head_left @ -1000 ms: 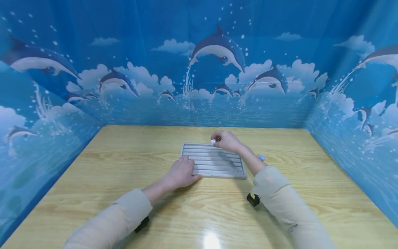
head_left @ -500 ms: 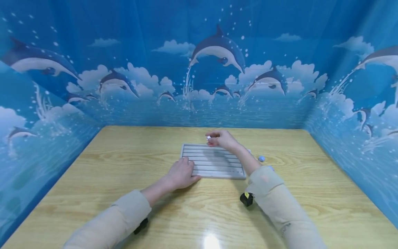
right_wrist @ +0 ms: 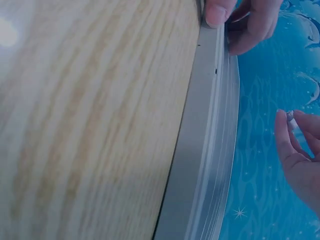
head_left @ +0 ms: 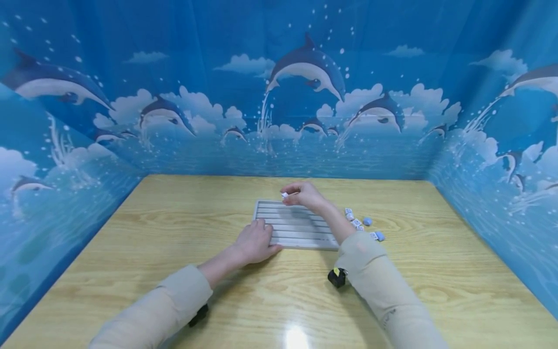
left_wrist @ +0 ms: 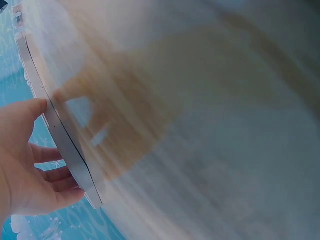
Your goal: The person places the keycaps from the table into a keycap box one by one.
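Note:
A light grey tray (head_left: 302,241) with parallel ridges lies on the wooden table. My left hand (head_left: 255,241) grips its near left corner; in the left wrist view the thumb and fingertips (left_wrist: 75,194) press against the tray's edge. Above the tray's far edge, my right hand (head_left: 307,196) pinches a small white tile (head_left: 285,195) between thumb and fingertips. The right wrist view shows this tile (right_wrist: 290,116) at the fingertips, too small to read any marking. Several small white tiles (head_left: 356,223) with dark markings lie right of the tray, partly behind the right forearm.
Two blue pieces (head_left: 367,221) lie among the loose tiles at the right. Wooden tabletop (head_left: 196,213) surrounds the tray. A blue dolphin-print curtain (head_left: 279,145) stands along the back and both sides. A black wrist device (head_left: 337,277) hangs below the right sleeve.
My right hand has moved left along the tray's far edge with the white tile. More loose tiles now show beside the forearm. The left hand and tray have stayed in place.

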### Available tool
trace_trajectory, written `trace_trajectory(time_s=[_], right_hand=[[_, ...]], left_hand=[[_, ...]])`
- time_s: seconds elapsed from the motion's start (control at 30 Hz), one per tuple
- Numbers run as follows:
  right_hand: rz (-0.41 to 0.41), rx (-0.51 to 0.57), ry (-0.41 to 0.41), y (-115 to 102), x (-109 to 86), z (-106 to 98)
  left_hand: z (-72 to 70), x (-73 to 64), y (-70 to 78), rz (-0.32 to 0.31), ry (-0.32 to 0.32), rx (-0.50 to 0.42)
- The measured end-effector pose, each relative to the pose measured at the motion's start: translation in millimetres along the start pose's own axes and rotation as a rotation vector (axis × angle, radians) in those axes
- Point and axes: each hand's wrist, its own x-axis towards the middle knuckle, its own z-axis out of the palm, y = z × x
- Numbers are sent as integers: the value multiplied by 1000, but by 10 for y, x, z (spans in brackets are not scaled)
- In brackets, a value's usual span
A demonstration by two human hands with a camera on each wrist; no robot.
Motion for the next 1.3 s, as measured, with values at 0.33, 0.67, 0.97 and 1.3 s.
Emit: trace_trajectory(time_s=[0.33, 0.67, 0.97, 1.3], right_hand=[[-156, -310, 37, 22, 111, 151], [-281, -534, 36, 20, 201, 237], [-186, -722, 59, -10, 258, 310], [-145, -783, 25, -7, 415, 426]], left_hand=[[-10, 0, -9, -7, -18, 12], [-26, 20, -19, -5, -15, 20], [-35, 21, -22, -4, -44, 9], [-26, 9, -5, 5, -52, 9]])
